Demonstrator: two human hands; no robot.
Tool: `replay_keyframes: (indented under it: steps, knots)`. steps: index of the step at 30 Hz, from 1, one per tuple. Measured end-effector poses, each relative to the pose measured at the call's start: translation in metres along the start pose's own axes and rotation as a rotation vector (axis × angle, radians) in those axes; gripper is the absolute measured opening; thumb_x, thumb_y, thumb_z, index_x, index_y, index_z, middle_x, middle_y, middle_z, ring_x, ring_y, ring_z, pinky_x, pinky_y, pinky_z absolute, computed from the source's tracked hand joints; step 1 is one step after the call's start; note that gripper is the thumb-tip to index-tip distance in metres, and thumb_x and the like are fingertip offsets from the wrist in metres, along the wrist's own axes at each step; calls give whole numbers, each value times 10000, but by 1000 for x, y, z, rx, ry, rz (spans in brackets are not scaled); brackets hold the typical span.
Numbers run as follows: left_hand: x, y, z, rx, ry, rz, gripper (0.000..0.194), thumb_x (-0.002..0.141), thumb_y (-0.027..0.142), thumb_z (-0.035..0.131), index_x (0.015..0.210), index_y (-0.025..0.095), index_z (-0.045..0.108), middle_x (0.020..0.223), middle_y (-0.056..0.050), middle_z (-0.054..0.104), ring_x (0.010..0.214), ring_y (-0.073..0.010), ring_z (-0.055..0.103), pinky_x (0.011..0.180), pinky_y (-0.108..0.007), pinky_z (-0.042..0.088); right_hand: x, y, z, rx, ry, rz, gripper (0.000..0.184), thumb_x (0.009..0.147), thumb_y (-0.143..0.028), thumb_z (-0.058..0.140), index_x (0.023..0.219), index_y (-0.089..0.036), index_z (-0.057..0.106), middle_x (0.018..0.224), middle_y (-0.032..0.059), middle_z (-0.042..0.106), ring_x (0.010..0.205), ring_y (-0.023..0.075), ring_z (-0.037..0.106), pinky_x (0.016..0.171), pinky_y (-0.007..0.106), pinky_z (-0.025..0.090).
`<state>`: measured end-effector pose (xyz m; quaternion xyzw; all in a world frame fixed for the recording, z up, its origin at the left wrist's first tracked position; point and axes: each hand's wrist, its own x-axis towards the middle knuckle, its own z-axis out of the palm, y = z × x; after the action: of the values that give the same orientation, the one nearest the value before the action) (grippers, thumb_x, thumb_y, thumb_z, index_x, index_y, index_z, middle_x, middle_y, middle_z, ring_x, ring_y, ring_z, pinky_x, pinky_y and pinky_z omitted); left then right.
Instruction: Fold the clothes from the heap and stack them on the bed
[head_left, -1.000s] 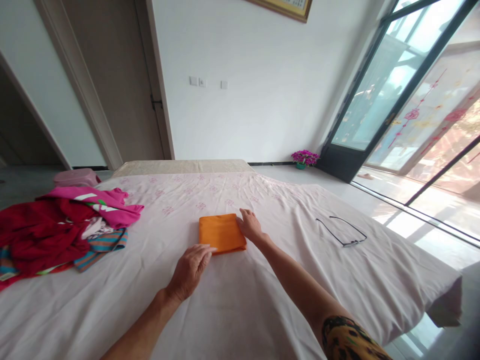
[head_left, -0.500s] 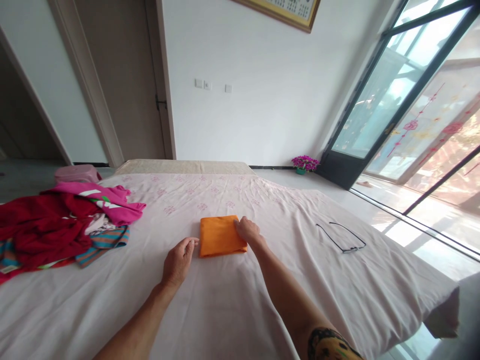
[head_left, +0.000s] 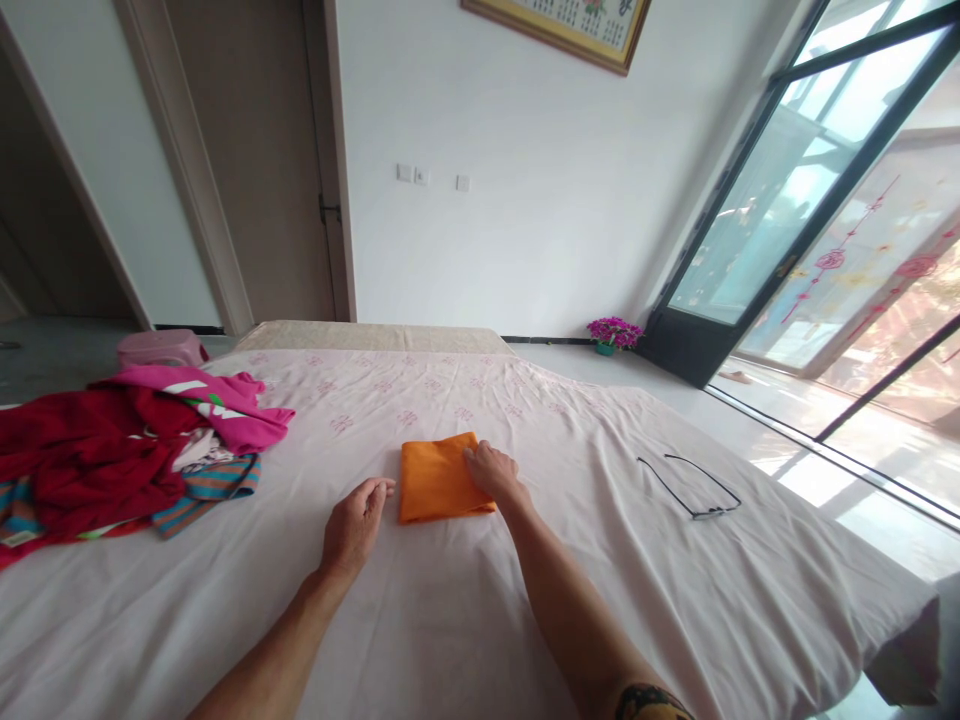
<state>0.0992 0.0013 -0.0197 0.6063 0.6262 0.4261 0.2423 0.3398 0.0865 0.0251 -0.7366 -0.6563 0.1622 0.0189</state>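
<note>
A folded orange cloth point(head_left: 439, 482) lies flat on the pale pink bedsheet point(head_left: 442, 640). My right hand point(head_left: 491, 472) grips its right edge, the thumb on top and the other fingers partly hidden. The top right of the cloth looks slightly raised beside that hand. Just left of the cloth, my left hand point(head_left: 358, 518) rests with its fingers curled together, a narrow gap between fingertips and cloth. Nothing shows in the left hand.
A heap of red clothes point(head_left: 97, 450), with a pink garment point(head_left: 240, 405) and a striped one point(head_left: 217, 482), lies at the left. Black-framed glasses point(head_left: 705, 514) rest at the right. Beyond the bed are a pink stool point(head_left: 161, 348) and purple flowers point(head_left: 615, 332).
My right hand has shifted slightly inward along the cloth's right edge, which now bends up a little. The left hand has hardly moved. The whole view has tilted slightly.
</note>
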Motion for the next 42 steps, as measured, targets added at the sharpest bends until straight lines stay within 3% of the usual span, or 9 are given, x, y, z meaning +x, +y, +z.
replay_keyframes:
  steps: [4, 9, 14, 20, 25, 34, 42]
  knots:
    - [7, -9, -2, -43, 27, -18, 420, 899, 474, 387, 1062, 218, 678, 1031, -55, 749, 976, -203, 688, 862, -279, 507, -2, 7, 7, 125, 79, -18, 421, 967, -516, 292, 1125, -194, 512, 1128, 146, 667, 1031, 276, 627, 808, 353, 430]
    - [9, -15, -2, -65, 7, -38, 431, 894, 502, 400, 1078, 217, 666, 1040, -60, 747, 999, -210, 684, 888, -294, 501, 12, 32, 3, 261, 143, -140, 346, 960, -506, 371, 992, -206, 539, 1009, 88, 687, 876, 206, 619, 694, 270, 383]
    - [12, -18, 1, -88, -8, -45, 428, 890, 523, 399, 1010, 213, 668, 968, -57, 757, 996, -225, 689, 893, -322, 503, 50, 72, -32, 207, 269, -154, 300, 940, -482, 434, 979, -214, 564, 935, 39, 684, 800, 170, 590, 655, 243, 353]
    - [20, -18, 2, -72, -25, -76, 460, 880, 551, 401, 1039, 211, 667, 915, -63, 752, 967, -243, 694, 865, -340, 506, 100, 122, -87, 159, 327, -122, 307, 905, -479, 487, 995, -211, 608, 940, 53, 683, 778, 182, 579, 636, 249, 346]
    - [22, -16, 3, -46, -40, -97, 463, 880, 560, 399, 1058, 224, 664, 910, -49, 745, 969, -234, 689, 851, -324, 499, 134, 147, -108, 151, 337, -128, 327, 828, -499, 594, 973, -214, 663, 938, 51, 692, 770, 173, 583, 632, 243, 349]
    - [22, -12, 3, 1, -40, -115, 430, 868, 546, 419, 1029, 245, 682, 891, -26, 749, 953, -221, 690, 815, -298, 503, 171, 171, -99, 190, 355, -39, 392, 826, -559, 566, 1008, -235, 690, 947, 34, 700, 795, 171, 607, 635, 232, 386]
    - [23, -15, 4, 40, -46, -98, 446, 878, 550, 408, 1053, 235, 671, 912, -45, 748, 951, -232, 694, 805, -305, 513, 168, 183, -85, 139, 317, 69, 384, 874, -500, 524, 1077, -213, 679, 1015, 85, 696, 897, 226, 634, 711, 278, 432]
